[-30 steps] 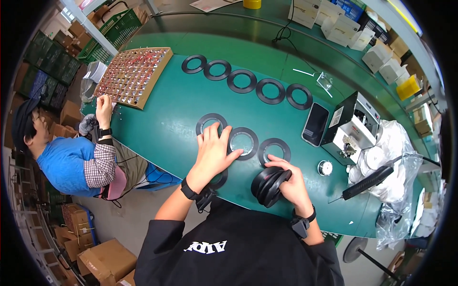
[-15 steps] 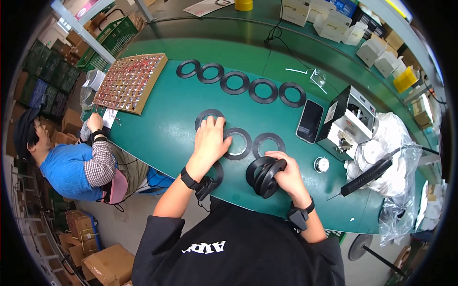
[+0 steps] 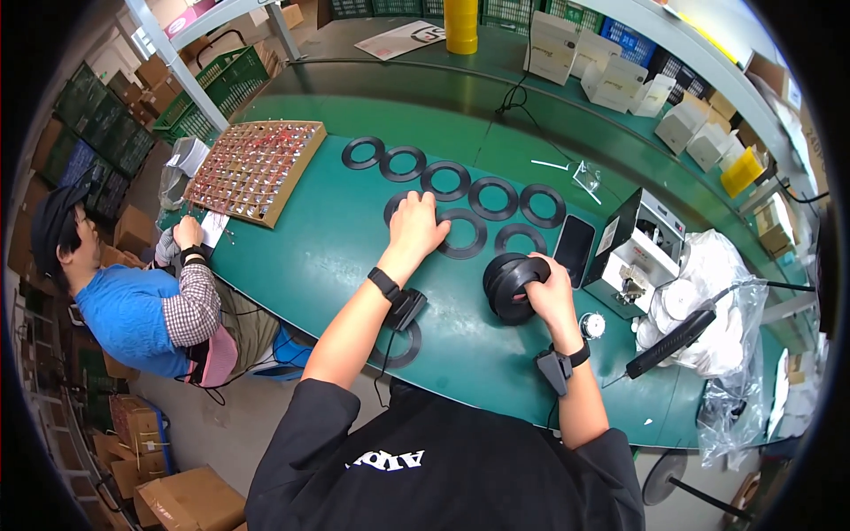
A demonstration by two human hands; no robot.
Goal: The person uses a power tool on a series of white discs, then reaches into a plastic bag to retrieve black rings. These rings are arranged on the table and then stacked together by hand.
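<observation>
My left hand [image 3: 416, 228] lies with its fingers stretched over a flat black ring [image 3: 390, 209], the thumb reaching toward a second black ring [image 3: 462, 251]. My right hand [image 3: 551, 296] is wrapped round a stack of black rings [image 3: 506, 281], tilted on edge above the green table. A third flat ring [image 3: 521, 230] lies just beyond the stack. Farther off runs a row of several black rings [image 3: 493, 212]. Below my left wrist, near the table's front edge, another black ring [image 3: 410, 354] is partly hidden by the wrist device.
Right of my right hand are a phone [image 3: 575, 248], a small metal round part [image 3: 593, 326], a boxy machine [image 3: 633, 248] and a black handheld tool [image 3: 673, 343]. A divided tray [image 3: 257, 168] stands at far left, beside a co-worker [image 3: 133, 301] in blue.
Both hands have moved away from me. The nearer rings by my hands have slid closer to the far row. The stack in my right hand has gone along, and the head view has shifted.
</observation>
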